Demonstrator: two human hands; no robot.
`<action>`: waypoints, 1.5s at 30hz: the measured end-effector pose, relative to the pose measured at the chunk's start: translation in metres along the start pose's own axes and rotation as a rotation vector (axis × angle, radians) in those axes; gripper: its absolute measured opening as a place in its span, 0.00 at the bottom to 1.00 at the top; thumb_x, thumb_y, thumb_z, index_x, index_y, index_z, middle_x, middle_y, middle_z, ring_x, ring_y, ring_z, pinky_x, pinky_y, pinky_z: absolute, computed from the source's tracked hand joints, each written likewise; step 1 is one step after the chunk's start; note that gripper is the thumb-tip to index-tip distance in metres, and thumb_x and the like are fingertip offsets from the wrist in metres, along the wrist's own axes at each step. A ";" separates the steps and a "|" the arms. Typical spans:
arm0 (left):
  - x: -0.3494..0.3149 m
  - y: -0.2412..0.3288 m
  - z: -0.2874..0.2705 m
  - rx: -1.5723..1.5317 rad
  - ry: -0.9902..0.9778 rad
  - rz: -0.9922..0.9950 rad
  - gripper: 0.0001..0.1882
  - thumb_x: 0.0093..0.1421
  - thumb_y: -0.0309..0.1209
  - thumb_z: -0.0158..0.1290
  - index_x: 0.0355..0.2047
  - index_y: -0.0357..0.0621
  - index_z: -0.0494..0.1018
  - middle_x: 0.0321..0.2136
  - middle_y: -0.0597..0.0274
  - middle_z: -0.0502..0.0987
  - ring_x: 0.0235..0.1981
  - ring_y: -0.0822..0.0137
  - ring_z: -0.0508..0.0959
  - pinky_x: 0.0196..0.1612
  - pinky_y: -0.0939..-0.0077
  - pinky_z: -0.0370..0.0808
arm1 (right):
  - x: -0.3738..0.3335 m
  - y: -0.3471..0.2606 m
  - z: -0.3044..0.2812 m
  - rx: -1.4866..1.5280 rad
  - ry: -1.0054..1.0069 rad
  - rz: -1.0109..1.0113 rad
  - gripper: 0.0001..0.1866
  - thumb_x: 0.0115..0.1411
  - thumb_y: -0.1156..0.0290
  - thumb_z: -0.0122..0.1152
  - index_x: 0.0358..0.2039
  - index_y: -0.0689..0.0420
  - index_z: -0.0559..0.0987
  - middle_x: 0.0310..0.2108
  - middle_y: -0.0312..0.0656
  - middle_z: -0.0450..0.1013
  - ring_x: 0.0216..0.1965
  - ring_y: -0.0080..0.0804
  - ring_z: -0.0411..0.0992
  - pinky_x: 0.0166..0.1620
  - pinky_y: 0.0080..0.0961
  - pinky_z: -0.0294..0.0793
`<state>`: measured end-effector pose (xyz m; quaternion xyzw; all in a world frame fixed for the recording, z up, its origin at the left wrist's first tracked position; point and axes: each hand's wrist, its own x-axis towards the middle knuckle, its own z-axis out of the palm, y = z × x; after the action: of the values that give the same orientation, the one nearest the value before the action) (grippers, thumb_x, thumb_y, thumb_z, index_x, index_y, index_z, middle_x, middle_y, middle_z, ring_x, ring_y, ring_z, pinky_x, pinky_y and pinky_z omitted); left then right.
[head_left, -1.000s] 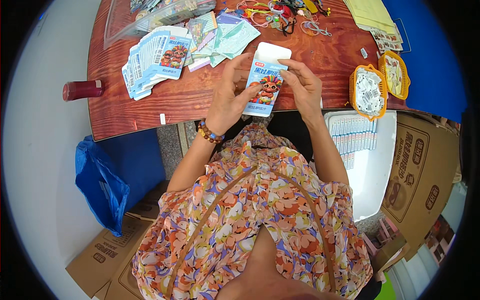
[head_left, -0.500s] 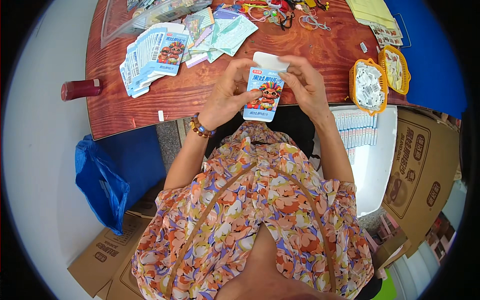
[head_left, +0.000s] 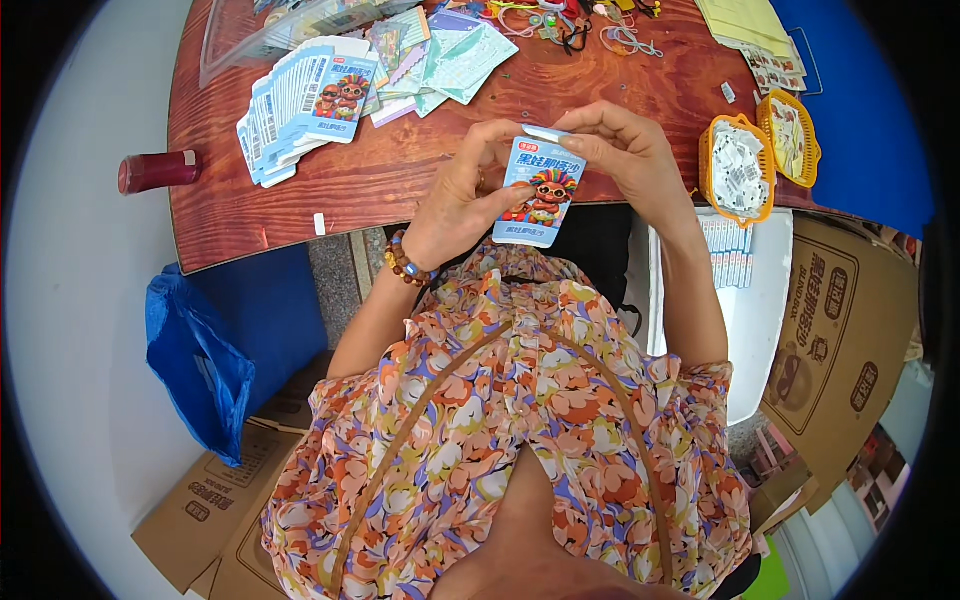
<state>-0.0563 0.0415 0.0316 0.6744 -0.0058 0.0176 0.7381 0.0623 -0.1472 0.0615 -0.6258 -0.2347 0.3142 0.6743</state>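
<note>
As left fingers [head_left: 502, 202], right fingers [head_left: 592, 151] grip blue box [head_left: 548, 192], flap end [head_left: 545, 133] points forward, long axis leaning right.

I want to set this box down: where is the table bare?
Bare wood shows between the right hand and the orange baskets, and along the left front edge below the fanned blue boxes, save one white scrap. Crowded: far left to middle, with plastic bin, paper sheets, cords.

A dark red cylinder [head_left: 155, 173] jutted past the left edge of the wooden table [head_left: 680, 90]. Below its near corners were a blue bag [head_left: 193, 365], left, and a brown carton [head_left: 845, 315], right.
</note>
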 end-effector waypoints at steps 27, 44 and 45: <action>0.002 0.003 -0.003 0.170 -0.082 -0.185 0.35 0.60 0.22 0.60 0.61 0.44 0.51 0.45 0.51 0.76 0.47 0.64 0.79 0.44 0.72 0.79 | -0.005 -0.001 -0.007 -0.754 0.014 -0.310 0.10 0.59 0.77 0.62 0.42 0.62 0.82 0.35 0.43 0.81 0.35 0.28 0.80 0.38 0.23 0.78; 0.000 0.008 0.006 0.183 -0.058 -0.128 0.32 0.58 0.20 0.58 0.62 0.46 0.60 0.37 0.57 0.78 0.36 0.68 0.81 0.38 0.74 0.78 | -0.027 0.002 -0.001 -1.013 -0.034 -0.478 0.14 0.58 0.75 0.64 0.46 0.59 0.81 0.47 0.47 0.78 0.45 0.45 0.79 0.47 0.33 0.80; 0.000 0.006 0.006 0.181 -0.059 -0.129 0.32 0.58 0.20 0.58 0.62 0.46 0.60 0.37 0.57 0.78 0.36 0.68 0.81 0.38 0.74 0.78 | -0.028 0.005 -0.002 -1.006 -0.031 -0.489 0.15 0.58 0.75 0.64 0.46 0.59 0.81 0.48 0.47 0.78 0.46 0.45 0.78 0.47 0.33 0.80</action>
<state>-0.0562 0.0357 0.0380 0.7376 0.0173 -0.0494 0.6732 0.0437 -0.1686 0.0587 -0.7931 -0.5039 0.0073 0.3421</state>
